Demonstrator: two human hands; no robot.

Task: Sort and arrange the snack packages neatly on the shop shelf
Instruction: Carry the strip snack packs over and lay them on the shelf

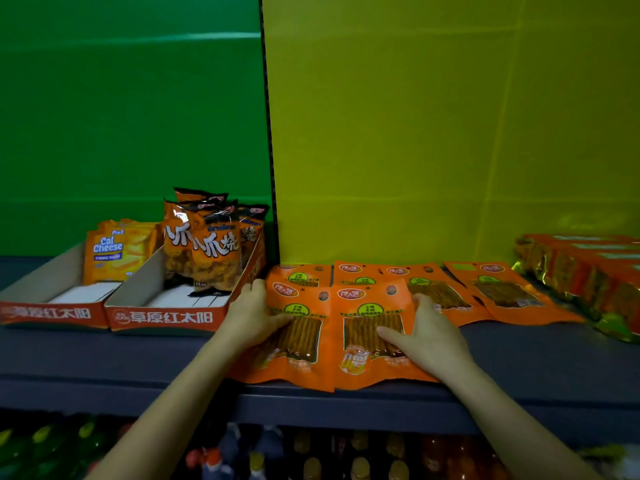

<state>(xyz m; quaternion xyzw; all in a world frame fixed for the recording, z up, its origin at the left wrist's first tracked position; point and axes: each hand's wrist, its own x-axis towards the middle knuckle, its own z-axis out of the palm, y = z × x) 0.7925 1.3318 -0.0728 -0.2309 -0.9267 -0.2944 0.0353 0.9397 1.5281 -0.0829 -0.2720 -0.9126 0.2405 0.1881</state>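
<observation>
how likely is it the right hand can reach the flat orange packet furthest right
Probably yes: the right hand holds the front right packet; the far-right flat packet lies uncovered on the shelf just beyond, with nothing standing between.

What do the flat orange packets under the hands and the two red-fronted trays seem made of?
The orange packets: likely glossy plastic film; wrinkled edges, sheen, clear window. The trays: apparently matte cardboard; plain brown inner walls, printed red fronts.

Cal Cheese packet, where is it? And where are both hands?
Cal Cheese packet (108, 251): head view, on its front label.
Left hand (254, 317): head view, on its back, gripping the front-left orange stick-snack packet (294, 372).
Right hand (429, 337): head view, on its back, gripping the front-right orange stick-snack packet (370, 308).
</observation>
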